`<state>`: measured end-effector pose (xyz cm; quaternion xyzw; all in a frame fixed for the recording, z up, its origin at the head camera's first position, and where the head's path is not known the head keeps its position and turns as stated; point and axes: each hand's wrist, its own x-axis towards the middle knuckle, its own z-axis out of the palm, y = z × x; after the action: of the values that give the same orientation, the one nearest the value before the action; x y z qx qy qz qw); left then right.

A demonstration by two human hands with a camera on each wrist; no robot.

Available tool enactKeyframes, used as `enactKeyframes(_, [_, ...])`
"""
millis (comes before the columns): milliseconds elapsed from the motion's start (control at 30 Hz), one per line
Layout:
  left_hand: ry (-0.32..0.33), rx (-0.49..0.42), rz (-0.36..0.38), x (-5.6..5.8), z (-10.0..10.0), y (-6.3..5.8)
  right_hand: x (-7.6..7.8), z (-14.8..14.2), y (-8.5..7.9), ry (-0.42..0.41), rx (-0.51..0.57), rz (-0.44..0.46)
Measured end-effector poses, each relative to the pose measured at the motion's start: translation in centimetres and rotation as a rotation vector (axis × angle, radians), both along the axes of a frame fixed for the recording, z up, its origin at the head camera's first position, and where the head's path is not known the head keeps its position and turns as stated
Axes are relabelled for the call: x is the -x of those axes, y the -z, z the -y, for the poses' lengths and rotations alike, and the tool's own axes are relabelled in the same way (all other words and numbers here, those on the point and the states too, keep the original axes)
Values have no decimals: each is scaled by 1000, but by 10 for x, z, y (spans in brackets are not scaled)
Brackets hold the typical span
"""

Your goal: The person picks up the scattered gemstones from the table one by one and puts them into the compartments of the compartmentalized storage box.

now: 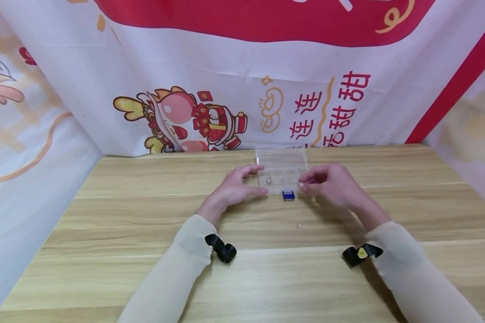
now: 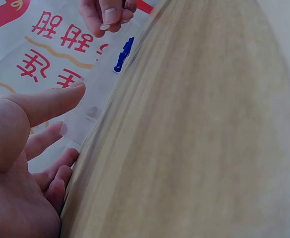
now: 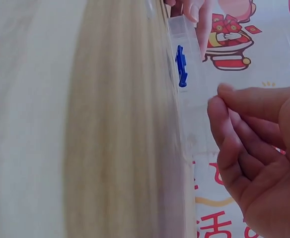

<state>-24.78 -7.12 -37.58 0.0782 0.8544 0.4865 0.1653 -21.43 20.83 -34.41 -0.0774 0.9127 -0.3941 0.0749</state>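
Note:
A clear plastic compartment box (image 1: pixel 282 189) stands with its transparent lid (image 1: pixel 281 158) raised at the back, a blue latch (image 1: pixel 288 195) at its front. My left hand (image 1: pixel 237 185) is spread at the box's left end, thumb near the front corner and index finger by the back; the palm shows in the left wrist view. Over the right end, my right hand (image 1: pixel 327 184) pinches a tiny pale, shiny piece (image 2: pixel 105 27) between thumb and index finger. A small silvery item (image 1: pixel 268 180) lies in a left compartment.
A small ring-like piece (image 1: pixel 298 225) lies on the wooden table (image 1: pixel 266 278) in front of the box. Behind the table hangs a printed white and red cloth (image 1: pixel 226 58), close to the raised lid. White cloth also borders both sides.

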Motion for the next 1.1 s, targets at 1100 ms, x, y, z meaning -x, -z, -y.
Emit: enactKeyframes(1100, [-5,-6,13,-1,-1,-2,11,7,7,41,43,7])
